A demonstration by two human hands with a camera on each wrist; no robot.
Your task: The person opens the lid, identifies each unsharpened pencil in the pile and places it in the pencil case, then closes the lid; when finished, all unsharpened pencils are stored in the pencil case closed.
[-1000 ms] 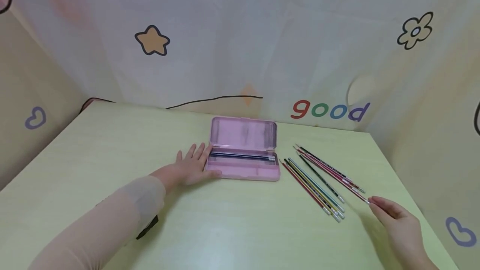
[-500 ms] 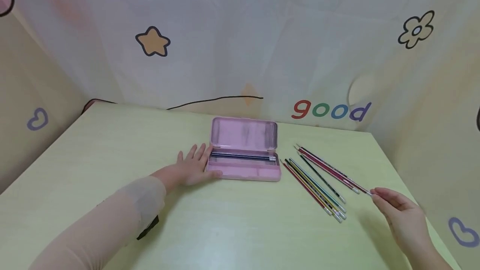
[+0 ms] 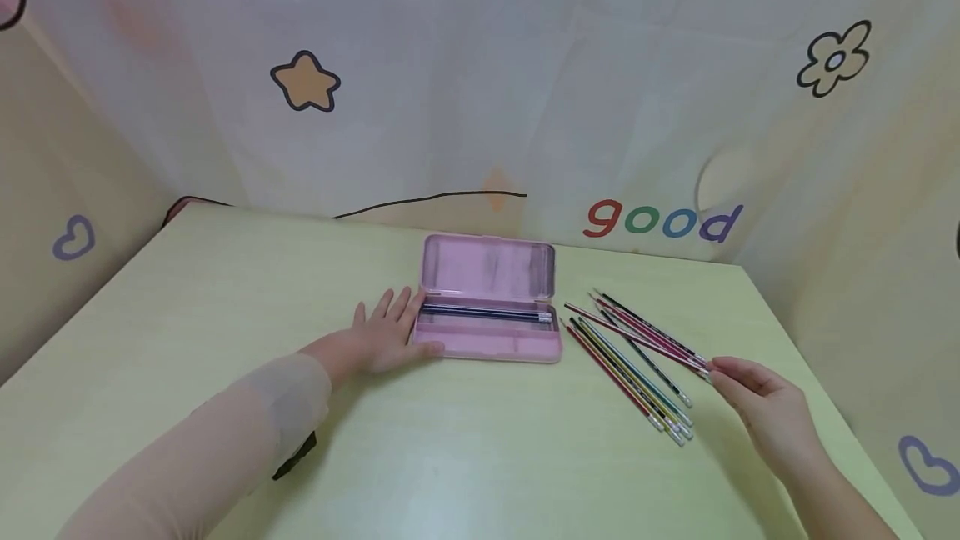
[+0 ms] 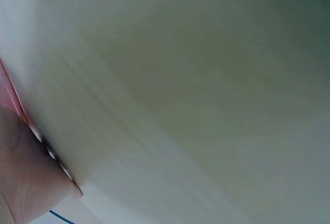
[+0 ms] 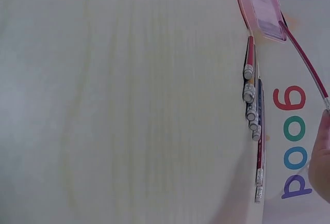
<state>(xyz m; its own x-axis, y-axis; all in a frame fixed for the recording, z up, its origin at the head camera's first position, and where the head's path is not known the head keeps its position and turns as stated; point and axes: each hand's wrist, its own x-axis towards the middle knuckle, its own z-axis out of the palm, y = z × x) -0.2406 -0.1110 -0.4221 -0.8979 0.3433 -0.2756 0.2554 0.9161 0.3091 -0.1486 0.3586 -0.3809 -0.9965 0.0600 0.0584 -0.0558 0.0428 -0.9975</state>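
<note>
My right hand (image 3: 772, 415) pinches a red pencil (image 3: 637, 337) near its eraser end. In the right wrist view the same red pencil (image 5: 307, 61) is raised off the table, its far end towards the case. That pencil slants across above the others, its tip close to the case's right side. A pink pencil case (image 3: 480, 346) lies with its lid up, dark blue pencils (image 3: 480, 312) in its rear compartment. My left hand (image 3: 386, 340) rests at the case's left edge with fingers spread. In the left wrist view only part of the left hand (image 4: 31, 177) shows.
Right of the case lie several loose pencils: a bunch with red, yellow and blue ones (image 3: 626, 373), a dark green pencil (image 3: 648, 361), and red and dark ones (image 3: 652, 330) behind. A printed curtain (image 3: 450, 107) hangs behind the pale table (image 3: 450, 448).
My right hand has lifted the red pencil from the rear bunch and moved left and slightly away. The pencil's tip has swung left towards the case. My left hand has stayed still.
</note>
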